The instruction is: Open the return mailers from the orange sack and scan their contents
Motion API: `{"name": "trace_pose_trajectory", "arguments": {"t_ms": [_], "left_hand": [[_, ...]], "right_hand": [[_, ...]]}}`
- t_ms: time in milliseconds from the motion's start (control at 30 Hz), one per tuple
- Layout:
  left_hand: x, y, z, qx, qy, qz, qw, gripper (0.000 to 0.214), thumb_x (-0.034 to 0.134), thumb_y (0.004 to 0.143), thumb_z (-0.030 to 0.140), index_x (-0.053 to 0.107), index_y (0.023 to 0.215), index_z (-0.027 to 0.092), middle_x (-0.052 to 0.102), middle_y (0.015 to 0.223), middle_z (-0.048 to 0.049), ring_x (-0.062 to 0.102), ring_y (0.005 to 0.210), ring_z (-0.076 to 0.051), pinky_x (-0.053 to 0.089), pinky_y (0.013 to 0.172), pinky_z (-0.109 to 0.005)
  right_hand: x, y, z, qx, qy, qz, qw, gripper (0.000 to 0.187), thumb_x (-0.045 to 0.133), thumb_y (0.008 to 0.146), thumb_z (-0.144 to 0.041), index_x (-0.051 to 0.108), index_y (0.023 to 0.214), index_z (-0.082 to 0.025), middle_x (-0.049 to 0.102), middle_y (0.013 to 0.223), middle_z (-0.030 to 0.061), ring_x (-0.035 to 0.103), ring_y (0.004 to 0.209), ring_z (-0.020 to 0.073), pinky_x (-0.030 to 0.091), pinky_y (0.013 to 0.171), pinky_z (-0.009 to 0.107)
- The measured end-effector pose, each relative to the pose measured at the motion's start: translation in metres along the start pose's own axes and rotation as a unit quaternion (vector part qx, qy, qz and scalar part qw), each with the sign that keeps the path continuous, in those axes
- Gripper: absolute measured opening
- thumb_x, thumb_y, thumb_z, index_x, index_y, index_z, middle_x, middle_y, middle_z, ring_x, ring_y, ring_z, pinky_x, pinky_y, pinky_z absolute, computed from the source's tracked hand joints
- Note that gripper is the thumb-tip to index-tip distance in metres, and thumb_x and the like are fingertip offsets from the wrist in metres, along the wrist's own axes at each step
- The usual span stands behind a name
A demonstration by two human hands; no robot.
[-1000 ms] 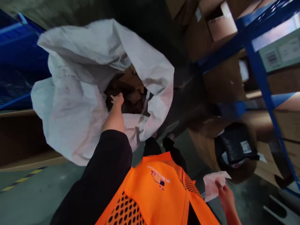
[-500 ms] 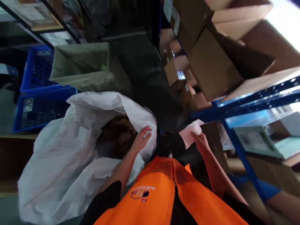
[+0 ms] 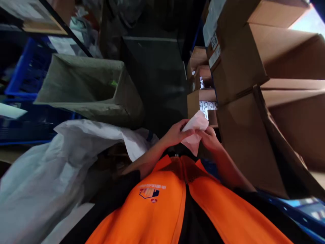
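Both my hands meet in front of my chest on a small pale pink sheet of paper (image 3: 195,130). My left hand (image 3: 177,133) pinches its upper left edge. My right hand (image 3: 209,138) grips its right side, fingers closed on it. Below the hands shows my orange mesh vest (image 3: 162,206) over dark sleeves. A large white woven sack (image 3: 63,152) lies open to my left, with brown cardboard scraps (image 3: 113,154) dimly visible inside.
Stacked cardboard boxes (image 3: 254,67) fill the blue shelving on the right, close to my hands. A grey-green open bin (image 3: 88,88) and blue crates (image 3: 22,78) stand at left. A dark aisle floor (image 3: 157,74) runs ahead.
My left hand left the sack's rim and came across to the pink paper, which my right hand raised to chest centre. The view turned up and away from the sack.
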State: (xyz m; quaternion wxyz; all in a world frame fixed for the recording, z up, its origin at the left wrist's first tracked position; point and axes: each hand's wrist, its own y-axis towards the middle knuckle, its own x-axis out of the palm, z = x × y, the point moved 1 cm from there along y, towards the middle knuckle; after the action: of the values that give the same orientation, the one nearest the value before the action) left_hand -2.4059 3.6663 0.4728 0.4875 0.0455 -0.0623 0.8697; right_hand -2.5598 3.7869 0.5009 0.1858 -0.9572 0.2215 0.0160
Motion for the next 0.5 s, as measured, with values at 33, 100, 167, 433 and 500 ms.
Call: {"name": "trace_pose_trajectory", "arguments": {"t_ms": [33,100,167,433,500], "left_hand": [[-0.014,0.025,0.009,0.004,0.043,0.013,0.999,0.047,0.071,0.093,0.058,0.070,0.116,0.017,0.070,0.096,-0.0047,0.061,0.082,-0.019,0.043,0.069,-0.028],[-0.044,0.074,0.021,0.006,0.126,0.053,0.991,0.040,0.059,0.100,0.055,0.070,0.094,0.017,0.062,0.076,-0.0008,0.052,0.067,-0.016,0.034,0.060,-0.028],[-0.078,0.125,0.024,0.015,0.181,0.080,0.980,0.045,0.050,0.106,0.051,0.064,0.080,0.017,0.056,0.067,0.0000,0.049,0.062,-0.015,0.032,0.060,-0.029],[-0.254,0.343,0.040,0.010,0.198,0.220,0.955,0.044,0.041,0.109,0.048,0.064,0.088,0.018,0.063,0.075,-0.0037,0.057,0.070,-0.018,0.041,0.064,-0.029],[-0.308,0.384,0.062,0.007,0.220,0.269,0.938,0.043,0.042,0.108,0.048,0.058,0.080,0.019,0.056,0.070,-0.0017,0.053,0.067,-0.017,0.039,0.062,-0.029]], "right_hand": [[-0.003,0.028,-0.013,-0.006,0.007,-0.011,1.000,0.037,0.079,0.079,-0.051,0.070,0.090,-0.017,0.067,0.080,0.0008,0.059,0.076,0.0169,0.049,0.069,0.028],[-0.007,0.087,-0.033,-0.012,0.028,-0.035,0.999,0.043,0.080,0.081,-0.053,0.070,0.100,-0.017,0.069,0.083,0.0013,0.061,0.076,0.0168,0.049,0.068,0.028],[-0.006,0.154,-0.048,-0.024,0.046,-0.045,0.998,0.048,0.080,0.082,-0.056,0.067,0.107,-0.018,0.071,0.087,0.0016,0.062,0.076,0.0163,0.050,0.067,0.027],[0.001,0.456,-0.112,-0.038,0.007,-0.097,0.995,0.063,0.084,0.074,-0.068,0.063,0.109,-0.020,0.067,0.077,-0.0004,0.057,0.064,0.0151,0.044,0.055,0.025],[-0.004,0.528,-0.144,-0.041,-0.054,-0.115,0.991,0.062,0.085,0.070,-0.067,0.067,0.104,-0.018,0.068,0.080,0.0005,0.057,0.068,0.0149,0.043,0.057,0.025]]}}
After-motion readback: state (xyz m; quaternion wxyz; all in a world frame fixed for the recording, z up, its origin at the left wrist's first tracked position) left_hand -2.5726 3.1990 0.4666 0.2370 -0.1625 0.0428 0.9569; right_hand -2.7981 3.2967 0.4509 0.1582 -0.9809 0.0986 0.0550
